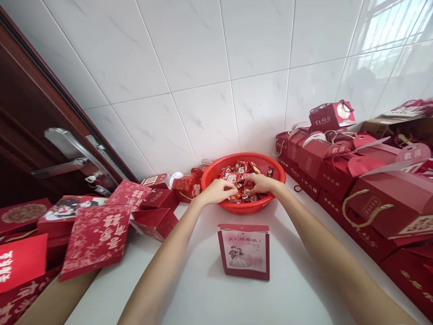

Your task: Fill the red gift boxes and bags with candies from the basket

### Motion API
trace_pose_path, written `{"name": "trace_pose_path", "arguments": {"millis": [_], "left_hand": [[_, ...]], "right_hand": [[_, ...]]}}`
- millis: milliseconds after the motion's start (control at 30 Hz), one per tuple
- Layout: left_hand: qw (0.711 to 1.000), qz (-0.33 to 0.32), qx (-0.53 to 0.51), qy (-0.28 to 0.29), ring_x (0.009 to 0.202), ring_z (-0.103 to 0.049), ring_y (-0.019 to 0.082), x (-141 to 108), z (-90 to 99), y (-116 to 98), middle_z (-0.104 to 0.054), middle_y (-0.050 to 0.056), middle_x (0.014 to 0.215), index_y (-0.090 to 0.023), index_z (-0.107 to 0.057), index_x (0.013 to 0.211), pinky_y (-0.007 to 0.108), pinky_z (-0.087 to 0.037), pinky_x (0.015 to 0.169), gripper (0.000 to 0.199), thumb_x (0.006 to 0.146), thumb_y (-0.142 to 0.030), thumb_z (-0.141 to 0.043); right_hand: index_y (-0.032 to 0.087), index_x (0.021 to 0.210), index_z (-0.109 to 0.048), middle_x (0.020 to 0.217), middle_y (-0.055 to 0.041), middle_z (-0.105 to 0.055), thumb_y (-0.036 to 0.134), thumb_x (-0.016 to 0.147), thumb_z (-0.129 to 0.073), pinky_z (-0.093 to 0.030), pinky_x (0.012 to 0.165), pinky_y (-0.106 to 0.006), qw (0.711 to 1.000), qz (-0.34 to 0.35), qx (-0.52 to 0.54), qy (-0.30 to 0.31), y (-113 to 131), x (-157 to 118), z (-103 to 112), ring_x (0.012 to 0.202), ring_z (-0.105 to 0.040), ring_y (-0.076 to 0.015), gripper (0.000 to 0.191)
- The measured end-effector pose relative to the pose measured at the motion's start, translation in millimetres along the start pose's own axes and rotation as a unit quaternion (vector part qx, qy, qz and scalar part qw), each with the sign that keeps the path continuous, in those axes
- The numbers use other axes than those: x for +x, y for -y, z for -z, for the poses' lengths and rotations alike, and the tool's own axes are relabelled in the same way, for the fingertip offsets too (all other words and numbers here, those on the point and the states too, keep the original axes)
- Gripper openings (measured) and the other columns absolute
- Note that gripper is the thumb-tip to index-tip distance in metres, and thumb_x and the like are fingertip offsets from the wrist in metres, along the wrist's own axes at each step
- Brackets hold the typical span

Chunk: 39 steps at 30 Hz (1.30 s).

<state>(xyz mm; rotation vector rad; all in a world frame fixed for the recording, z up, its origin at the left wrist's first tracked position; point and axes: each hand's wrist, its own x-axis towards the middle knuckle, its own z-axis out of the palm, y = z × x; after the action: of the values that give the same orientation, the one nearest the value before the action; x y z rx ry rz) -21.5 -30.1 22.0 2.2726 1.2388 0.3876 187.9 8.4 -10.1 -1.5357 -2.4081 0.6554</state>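
Left hand [220,191] is at the near left of the basket [248,208], fingers bent down and drawn in toward the thumb, right over the sweets; whether a sweet is pinched there, you cannot tell from this angle. Right hand [260,184] is in there too, coming over the right rim, fingers curled and dipped among the wrappers, and again it's impossible to say if they have hold of one. And the sweets [241,184] themselves? Loosely heaped inside that red plastic basket, mostly in red wrappers, with the two hands side by side above them, a little apart.

Just in front of the basket, between the two forearms, a small red box [245,253] stands on the white table [206,293], its pale front showing a drawn couple and a line of writing. Over on the right it's a proper stack: red boxes [314,158] piled along the wall [199,54], several with rope handles [348,201], and one little box [329,117] perched on top. Across to the left, more of them, a jumble of red cartons [157,198], one flap [96,241] with white lettering leaning out at the front. Behind that lot, a dark door [20,131] with a metal handle [62,167], and pale tiles rise at the back.
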Motion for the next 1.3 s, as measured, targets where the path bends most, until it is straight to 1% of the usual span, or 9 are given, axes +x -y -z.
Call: {"name": "trace_pose_path", "arguments": {"millis": [67, 133, 300, 467, 667, 767, 900, 1100, 1300], "left_hand": [[0.992, 0.028, 0.069, 0.105, 0.092, -0.068, 0.023, 20, -4.8, 1, -0.077, 0.005, 0.099, -0.019, -0.076, 0.094, 0.028, -0.05, 0.08, 0.025, 0.079, -0.035, -0.064], [0.975, 0.054, 0.138, 0.168, 0.1, -0.068, 0.026, 34, -10.6, -2, -0.074, 0.008, 0.114, -0.02, -0.072, 0.11, 0.029, -0.051, 0.081, 0.039, 0.074, -0.035, -0.068], [0.951, 0.1, 0.235, 0.174, 0.119, -0.06, 0.036, 44, -20.7, -7, -0.061, 0.017, 0.137, -0.021, -0.06, 0.129, 0.037, -0.051, 0.087, 0.065, 0.068, -0.037, -0.072], [0.948, 0.113, 0.235, 0.185, 0.102, -0.067, 0.035, 43, -23.2, -7, -0.071, 0.018, 0.114, -0.017, -0.068, 0.111, 0.037, -0.053, 0.081, 0.045, 0.069, -0.033, -0.071], [0.962, 0.098, 0.217, 0.134, 0.091, -0.069, 0.031, 41, -25.4, -7, -0.074, 0.013, 0.099, -0.017, -0.071, 0.096, 0.034, -0.053, 0.074, 0.031, 0.066, -0.026, -0.072], [0.971, 0.101, 0.202, 0.081, 0.088, -0.07, 0.03, 39, -25.2, -5, -0.075, 0.012, 0.092, -0.017, -0.073, 0.093, 0.033, -0.052, 0.073, 0.025, 0.069, -0.018, -0.067], [0.979, 0.102, 0.177, -0.021, 0.103, -0.068, 0.031, 39, -24.9, -1, -0.074, 0.012, 0.108, -0.018, -0.071, 0.11, 0.035, -0.052, 0.083, 0.034, 0.078, -0.017, -0.061], [0.985, 0.071, 0.1, -0.124, 0.098, -0.069, 0.025, 42, -26.7, 8, -0.075, 0.009, 0.104, -0.019, -0.066, 0.123, 0.031, -0.05, 0.088, 0.042, 0.084, -0.014, -0.054], [0.99, 0.055, 0.014, -0.129, 0.075, -0.067, 0.018, 45, -27.6, 12, -0.072, 0.002, 0.078, -0.016, -0.063, 0.13, 0.025, -0.05, 0.074, 0.053, 0.08, -0.004, -0.05]], "right_hand": [[0.02, 0.097, -0.067, 0.103, -0.005, -0.07, 0.018, 0.069, -0.077, -0.046, 0.07, -0.025, 1.0, 0.003, 0.011, 0.0, 0, -1, 0, 0.093, -0.064, -0.0227, 0.03], [0.021, 0.094, -0.066, 0.1, -0.0041, -0.069, 0.022, 0.069, -0.078, -0.045, 0.068, -0.025, 1.0, 0.007, 0.022, -0.002, 0, -1, -1, 0.091, -0.064, -0.0224, 0.028], [0.021, 0.087, -0.06, 0.091, -0.0026, -0.067, 0.027, 0.065, -0.082, -0.042, 0.064, -0.025, 0.999, -0.011, 0.014, 0.027, 1, -2, 0, 0.085, -0.062, -0.0211, 0.031], [0.021, 0.077, -0.053, 0.08, -0.0004, -0.062, 0.027, 0.062, -0.083, -0.039, 0.059, -0.025, 0.998, -0.022, 0.018, 0.049, 5, -6, 0, 0.075, -0.058, -0.0182, 0.035], [0.021, 0.077, -0.049, 0.074, 0.0016, -0.06, 0.015, 0.06, -0.078, -0.038, 0.059, -0.024, 0.998, -0.01, 0.054, -0.021, 4, -8, -3, 0.072, -0.058, -0.0173, 0.034], [0.021, 0.083, -0.05, 0.071, 0.0024, -0.06, 0.009, 0.066, -0.067, -0.041, 0.059, -0.024, 0.986, -0.036, 0.118, -0.115, 2, -9, -3, 0.064, -0.06, -0.0161, 0.027], [0.023, 0.085, -0.048, 0.062, 0.0052, -0.057, 0.009, 0.067, -0.062, -0.044, 0.057, -0.024, 0.951, -0.071, 0.189, -0.232, -2, -11, -2, 0.059, -0.062, -0.0159, 0.026], [0.023, 0.085, -0.044, 0.067, 0.0053, -0.059, 0.015, 0.067, -0.066, -0.048, 0.052, -0.026, 0.907, -0.082, 0.32, -0.26, -5, -9, -1, 0.053, -0.062, -0.015, 0.03], [0.023, 0.089, -0.044, 0.066, 0.0067, -0.056, 0.017, 0.066, -0.066, -0.049, 0.052, -0.025, 0.894, -0.059, 0.364, -0.254, -9, -7, -2, 0.05, -0.06, -0.0133, 0.032]]}}
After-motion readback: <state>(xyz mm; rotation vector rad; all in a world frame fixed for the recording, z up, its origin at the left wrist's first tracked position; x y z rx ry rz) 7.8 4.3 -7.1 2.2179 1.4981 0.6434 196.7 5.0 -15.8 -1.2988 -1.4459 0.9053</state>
